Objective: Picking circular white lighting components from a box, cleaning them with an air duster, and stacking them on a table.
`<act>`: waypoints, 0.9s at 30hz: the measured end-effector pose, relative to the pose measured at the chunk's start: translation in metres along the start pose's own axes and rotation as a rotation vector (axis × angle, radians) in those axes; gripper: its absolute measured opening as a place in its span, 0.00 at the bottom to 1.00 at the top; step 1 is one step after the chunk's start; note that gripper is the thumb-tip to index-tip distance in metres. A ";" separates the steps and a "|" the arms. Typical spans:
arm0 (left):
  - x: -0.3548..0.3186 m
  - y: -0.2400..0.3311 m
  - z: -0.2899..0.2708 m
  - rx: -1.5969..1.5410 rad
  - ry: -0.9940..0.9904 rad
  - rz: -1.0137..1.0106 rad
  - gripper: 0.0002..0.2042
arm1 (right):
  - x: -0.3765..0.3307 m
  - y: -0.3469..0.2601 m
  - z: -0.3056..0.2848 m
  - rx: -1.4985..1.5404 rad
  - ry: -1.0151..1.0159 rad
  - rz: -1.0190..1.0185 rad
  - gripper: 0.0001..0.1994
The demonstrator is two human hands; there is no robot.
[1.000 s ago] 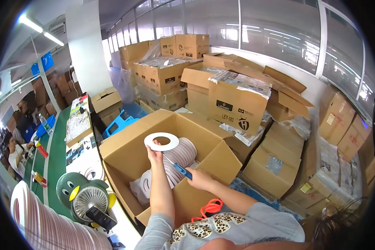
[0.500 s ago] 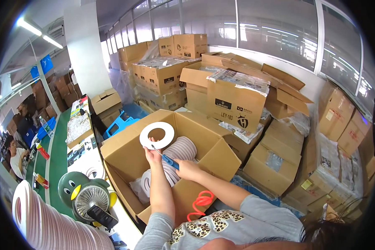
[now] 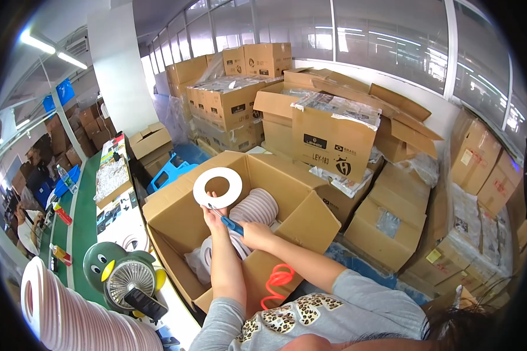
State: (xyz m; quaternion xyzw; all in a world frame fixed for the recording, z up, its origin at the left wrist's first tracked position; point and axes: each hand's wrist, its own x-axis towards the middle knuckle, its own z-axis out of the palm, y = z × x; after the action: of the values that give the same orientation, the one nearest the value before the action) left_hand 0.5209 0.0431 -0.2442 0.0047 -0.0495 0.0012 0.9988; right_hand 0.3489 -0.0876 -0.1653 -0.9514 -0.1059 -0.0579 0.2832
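The left hand (image 3: 214, 218) pinches the near edge of a flat white ring (image 3: 199, 188); the right hand (image 3: 257, 235) wraps a blue-handled tool (image 3: 232, 226), its thin shaft pointing to ten o'clock. From the left hand, stacked rings (image 3: 255, 207) fill the open carton (image 3: 309, 223) toward three o'clock; room lies free toward eight, up to its left wall. Beyond that edge stands a penguin-shaped fan (image 3: 123, 281).

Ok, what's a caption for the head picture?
A white ring in the left hand, a blue-handled tool in the right hand.
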 end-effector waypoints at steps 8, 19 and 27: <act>0.003 0.021 -0.011 -0.035 -0.095 0.037 0.27 | -0.002 -0.008 -0.001 0.028 -0.037 0.000 0.18; -0.003 0.014 0.019 -0.045 0.027 0.177 0.26 | 0.002 0.024 -0.010 -0.014 -0.022 0.112 0.19; -0.006 0.011 0.018 0.007 0.105 0.194 0.25 | 0.010 0.027 -0.027 0.002 0.002 0.179 0.16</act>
State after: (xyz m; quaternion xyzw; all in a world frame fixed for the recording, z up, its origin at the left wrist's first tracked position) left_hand 0.5130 0.0542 -0.2272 0.0032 0.0028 0.0983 0.9952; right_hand 0.3641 -0.1233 -0.1550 -0.9568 -0.0200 -0.0330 0.2882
